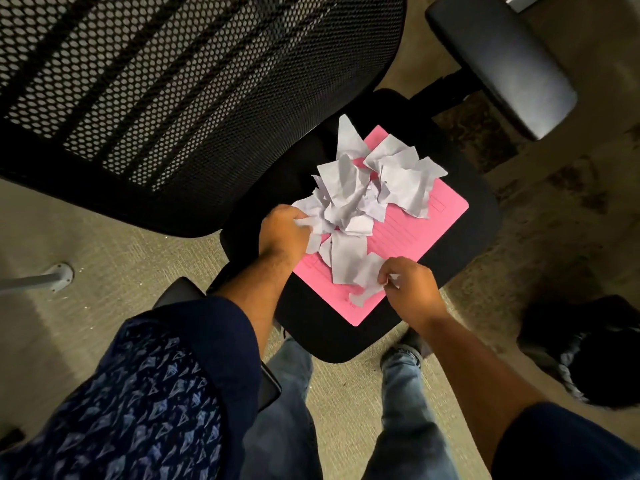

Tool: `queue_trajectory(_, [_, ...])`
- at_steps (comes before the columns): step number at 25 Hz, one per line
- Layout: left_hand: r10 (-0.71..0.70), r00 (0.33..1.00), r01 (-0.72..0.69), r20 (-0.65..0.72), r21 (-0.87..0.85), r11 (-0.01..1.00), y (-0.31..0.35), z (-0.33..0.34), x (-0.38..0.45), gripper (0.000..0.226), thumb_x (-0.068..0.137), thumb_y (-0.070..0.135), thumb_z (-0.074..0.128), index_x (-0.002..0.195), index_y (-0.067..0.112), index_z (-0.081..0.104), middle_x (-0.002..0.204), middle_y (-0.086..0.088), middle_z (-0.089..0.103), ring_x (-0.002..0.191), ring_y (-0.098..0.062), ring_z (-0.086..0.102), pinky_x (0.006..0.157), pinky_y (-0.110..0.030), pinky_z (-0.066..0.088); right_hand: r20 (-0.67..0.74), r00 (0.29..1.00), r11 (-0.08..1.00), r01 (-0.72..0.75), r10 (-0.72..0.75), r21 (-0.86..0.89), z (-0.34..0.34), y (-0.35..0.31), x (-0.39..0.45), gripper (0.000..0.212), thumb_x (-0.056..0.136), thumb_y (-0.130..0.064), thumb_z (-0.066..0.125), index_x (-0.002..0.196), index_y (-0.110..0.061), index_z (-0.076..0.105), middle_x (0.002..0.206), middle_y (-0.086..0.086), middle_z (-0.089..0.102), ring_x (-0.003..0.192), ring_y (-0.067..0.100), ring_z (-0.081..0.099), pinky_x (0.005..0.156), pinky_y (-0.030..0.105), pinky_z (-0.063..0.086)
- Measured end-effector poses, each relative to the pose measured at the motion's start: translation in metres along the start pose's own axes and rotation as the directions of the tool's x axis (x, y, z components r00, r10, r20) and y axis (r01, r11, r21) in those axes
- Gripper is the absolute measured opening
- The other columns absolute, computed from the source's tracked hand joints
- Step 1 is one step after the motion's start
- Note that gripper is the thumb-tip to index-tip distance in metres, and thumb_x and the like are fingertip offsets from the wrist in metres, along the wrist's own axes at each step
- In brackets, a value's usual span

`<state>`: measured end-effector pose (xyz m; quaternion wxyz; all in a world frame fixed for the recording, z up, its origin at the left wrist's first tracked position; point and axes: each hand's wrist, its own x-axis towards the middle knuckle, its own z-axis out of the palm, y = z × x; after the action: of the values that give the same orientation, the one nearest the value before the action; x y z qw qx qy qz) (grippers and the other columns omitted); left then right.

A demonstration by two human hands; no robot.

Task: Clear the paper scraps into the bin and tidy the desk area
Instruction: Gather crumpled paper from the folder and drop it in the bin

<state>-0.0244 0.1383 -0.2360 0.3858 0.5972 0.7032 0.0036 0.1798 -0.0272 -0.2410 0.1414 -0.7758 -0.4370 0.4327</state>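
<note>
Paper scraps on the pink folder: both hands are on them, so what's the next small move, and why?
Probably draw both hands together to bunch the scraps into one pile. The left hand grips the pile's edge and the right hand pinches a loose piece, but most scraps lie spread across the folder on the chair seat. No bin is clearly visible yet.

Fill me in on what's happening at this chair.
A person stands over an office chair, gathering torn white paper scraps that are piled on a pink folder lying on the seat. The left hand grips scraps at the pile's left edge, and the right hand pinches a scrap near the folder's front edge. Most scraps are on the folder. A dark bag-lined bin seems to sit on the carpet to the right, though it is too dim to be sure.
</note>
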Motion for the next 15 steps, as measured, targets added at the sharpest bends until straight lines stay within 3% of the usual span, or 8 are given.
queue_trajectory(1, [-0.014,1.000,0.014,-0.007,-0.017,1.000,0.000,0.000,0.000,0.011,0.089,0.009,0.077,0.098,0.016,0.078,0.110,-0.001,0.074,0.100,-0.023,0.072,0.073,-0.033,0.061,0.006,1.000,0.998,-0.009,0.008,0.065,-0.001,0.001,-0.004,0.041,0.083,0.011,0.065,0.083,-0.030,0.062,0.088,-0.013,0.068,0.078,0.006,0.062,0.068,0.017,0.053])
queue_trajectory(3, [-0.034,0.999,0.034,-0.024,-0.033,0.999,-0.001,-0.001,-0.004,0.015,0.088,0.010,0.078,0.095,0.022,0.073,0.103,0.000,0.075,0.091,-0.021,0.072,0.060,-0.026,0.055,0.029,0.999,0.981,-0.032,0.027,0.193,-0.004,0.000,-0.008,0.041,0.089,0.005,0.067,0.098,-0.033,0.053,0.090,-0.009,0.069,0.074,0.011,0.062,0.060,0.027,0.052])
queue_trajectory(6, [-0.053,0.997,0.050,-0.047,-0.061,0.997,-0.011,-0.006,-0.015,0.034,0.085,0.012,0.082,0.103,0.027,0.057,0.094,0.005,0.067,0.079,-0.014,0.069,0.050,-0.021,0.046,0.077,0.996,0.975,0.022,-0.040,0.223,-0.002,-0.014,-0.005,0.048,0.093,0.000,0.069,0.125,-0.033,0.056,0.103,-0.005,0.074,0.084,0.011,0.070,0.070,0.028,0.057])
queue_trajectory(8, [-0.063,0.998,0.059,-0.028,-0.126,0.990,-0.020,-0.011,-0.024,0.048,0.084,0.009,0.082,0.116,0.026,0.050,0.090,0.012,0.066,0.079,-0.005,0.067,0.053,-0.016,0.046,0.068,0.980,0.982,0.185,-0.188,0.042,0.003,-0.028,0.004,0.045,0.090,0.005,0.069,0.126,-0.022,0.070,0.113,0.001,0.075,0.100,0.021,0.072,0.081,0.025,0.052])
queue_trajectory(10, [-0.082,0.996,0.078,-0.023,-0.144,0.987,-0.029,-0.015,-0.030,0.055,0.084,0.008,0.082,0.128,0.023,0.052,0.091,0.013,0.068,0.079,0.000,0.066,0.057,-0.013,0.045,0.151,0.940,0.935,0.328,-0.307,-0.137,0.006,-0.042,0.015,0.035,0.088,0.007,0.069,0.116,-0.012,0.077,0.123,0.006,0.069,0.105,0.030,0.070,0.081,0.027,0.050])
queue_trajectory(12, [-0.089,0.995,0.084,-0.053,-0.097,0.992,-0.035,-0.017,-0.035,0.040,0.085,0.011,0.079,0.121,0.023,0.064,0.089,0.017,0.066,0.075,0.001,0.061,0.055,-0.013,0.041,0.284,0.903,0.856,0.406,-0.321,-0.321,0.008,-0.057,0.024,0.032,0.090,-0.001,0.069,0.118,-0.012,0.078,0.145,0.005,0.058,0.115,0.033,0.067,0.087,0.036,0.059])
queue_trajectory(15, [-0.090,0.991,0.086,-0.101,-0.049,0.995,-0.038,-0.021,-0.043,0.016,0.087,0.017,0.075,0.098,0.027,0.071,0.076,0.024,0.056,0.065,0.006,0.052,0.050,-0.013,0.034,0.395,0.863,0.688,0.495,-0.316,-0.531,0.011,-0.070,0.029,0.035,0.092,-0.009,0.070,0.125,-0.019,0.076,0.167,0.001,0.034,0.129,0.030,0.057,0.101,0.043,0.058])
